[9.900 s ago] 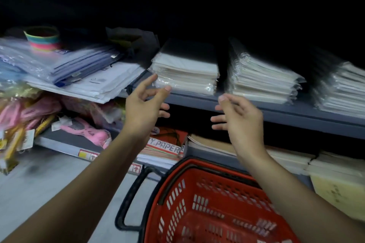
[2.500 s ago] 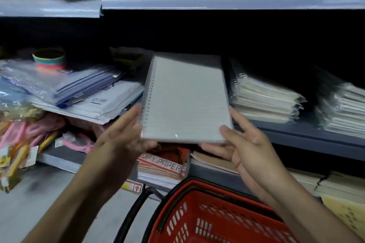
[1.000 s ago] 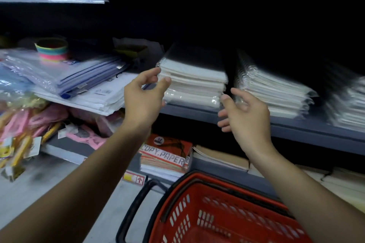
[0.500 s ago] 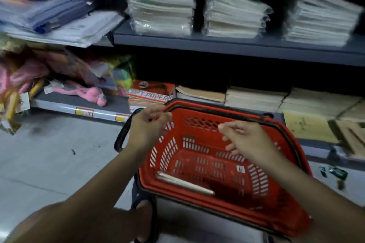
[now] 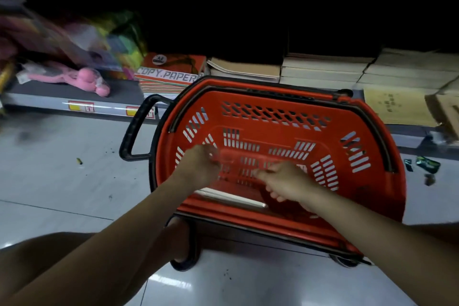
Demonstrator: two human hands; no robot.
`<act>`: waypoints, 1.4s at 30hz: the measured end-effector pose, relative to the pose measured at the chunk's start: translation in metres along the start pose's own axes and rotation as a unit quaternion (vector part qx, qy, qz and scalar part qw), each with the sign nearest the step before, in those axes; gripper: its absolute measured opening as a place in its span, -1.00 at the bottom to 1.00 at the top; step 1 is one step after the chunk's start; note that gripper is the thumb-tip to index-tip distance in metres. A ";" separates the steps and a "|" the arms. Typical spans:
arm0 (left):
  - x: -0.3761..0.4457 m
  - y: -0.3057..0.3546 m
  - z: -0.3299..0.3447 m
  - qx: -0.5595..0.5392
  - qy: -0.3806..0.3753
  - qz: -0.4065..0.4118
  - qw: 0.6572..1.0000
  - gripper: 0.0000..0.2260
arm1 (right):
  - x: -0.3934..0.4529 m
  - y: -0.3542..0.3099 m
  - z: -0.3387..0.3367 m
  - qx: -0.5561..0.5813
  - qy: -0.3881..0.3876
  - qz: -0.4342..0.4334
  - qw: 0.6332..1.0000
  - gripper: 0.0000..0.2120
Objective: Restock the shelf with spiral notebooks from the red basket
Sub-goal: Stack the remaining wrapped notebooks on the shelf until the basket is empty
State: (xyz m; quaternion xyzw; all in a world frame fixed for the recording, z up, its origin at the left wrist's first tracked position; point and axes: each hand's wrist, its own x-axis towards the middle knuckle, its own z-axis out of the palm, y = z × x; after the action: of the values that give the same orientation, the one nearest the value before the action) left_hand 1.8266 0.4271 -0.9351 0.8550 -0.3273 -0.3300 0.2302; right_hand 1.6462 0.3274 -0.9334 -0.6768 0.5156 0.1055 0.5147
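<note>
The red basket (image 5: 273, 107) stands on the floor in front of the bottom shelf. A spiral notebook (image 5: 233, 198) lies inside it against the near wall; only its pale edge shows. Both my hands are lowered inside the basket, above the notebook. My left hand (image 5: 198, 166) is on the left, blurred, with its fingers loosely apart. My right hand (image 5: 285, 179) is beside it, fingers pointing left. Neither hand holds anything. The upper shelf with the notebook stacks is out of view.
The basket's black handle (image 5: 134, 131) sticks out to the left. On the bottom shelf sit a copy paper pack (image 5: 171, 74), brown book stacks (image 5: 323, 69) and a pink toy (image 5: 84, 79). My sandalled foot (image 5: 183, 243) is by the basket's near side. Litter (image 5: 427, 164) lies at right.
A notebook was set on the left stack on the shelf and released. My view then dropped to the basket, and both empty hands moved down into it.
</note>
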 end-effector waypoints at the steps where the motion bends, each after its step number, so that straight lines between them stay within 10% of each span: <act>1: -0.003 -0.004 0.001 0.068 -0.043 -0.005 0.997 -0.83 | 0.003 0.005 0.004 -0.024 -0.016 0.014 0.999 -0.54; 7: -0.011 -0.018 0.007 0.362 -0.101 0.001 0.927 -0.66 | 0.001 0.011 0.025 -0.116 -0.040 0.033 0.992 -0.60; 13: -0.009 -0.008 0.007 0.317 -0.175 -0.055 0.930 -0.73 | -0.009 0.011 0.030 -0.122 -0.007 0.025 0.992 -0.58; 23: -0.051 -0.007 -0.011 -0.028 -0.019 -0.107 0.994 -0.71 | -0.052 0.015 0.012 0.120 0.123 0.031 0.985 -0.70; 31: -0.118 0.005 -0.045 -0.522 0.003 -0.147 0.840 -0.73 | -0.113 0.006 -0.001 0.447 0.097 0.049 0.888 -0.66; 42: -0.201 0.039 -0.111 -0.602 -0.125 0.100 0.782 -0.62 | -0.196 -0.043 -0.033 0.476 -0.086 -0.166 0.860 -0.67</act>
State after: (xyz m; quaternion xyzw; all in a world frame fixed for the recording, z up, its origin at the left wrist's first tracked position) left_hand 1.7762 0.5632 -0.7534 0.4563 -0.1710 -0.5389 0.6871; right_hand 1.5806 0.4139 -0.7617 -0.4135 0.3368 -0.1817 0.8262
